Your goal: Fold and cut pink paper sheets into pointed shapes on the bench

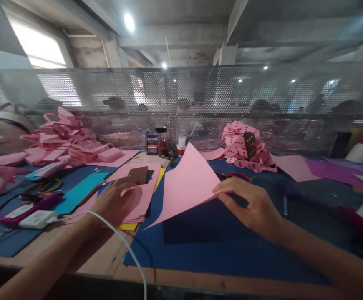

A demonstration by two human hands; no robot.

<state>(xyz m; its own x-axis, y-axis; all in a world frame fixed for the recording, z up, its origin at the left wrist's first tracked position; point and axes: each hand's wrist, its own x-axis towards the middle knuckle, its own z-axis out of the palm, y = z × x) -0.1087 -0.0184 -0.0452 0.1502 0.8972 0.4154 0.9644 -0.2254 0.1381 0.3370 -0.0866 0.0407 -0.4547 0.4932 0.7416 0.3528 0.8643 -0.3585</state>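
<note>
The right hand holds the pink sheet by its near right corner; the thumb and the fingers are closed in a pinch on it. The sheet is between the two hands, lifted and bent. Its far corner points up, and another corner hangs low on the side of the left hand. Below it is the blue mat.

The left hand is palm down on the pink stack, with its fingers partly stretched. The fingertips are at the brown card, but I cannot tell if they grip it. A yellow sheet shows from under the stack, just beside this hand.

A white cable passes across the left wrist. It comes from the white plug, to the left of this hand, where also the cyan strip lies. Beyond the left hand is a pink heap; beyond the right hand, a dotted heap. The jar stands farther away, between the hands.
</note>
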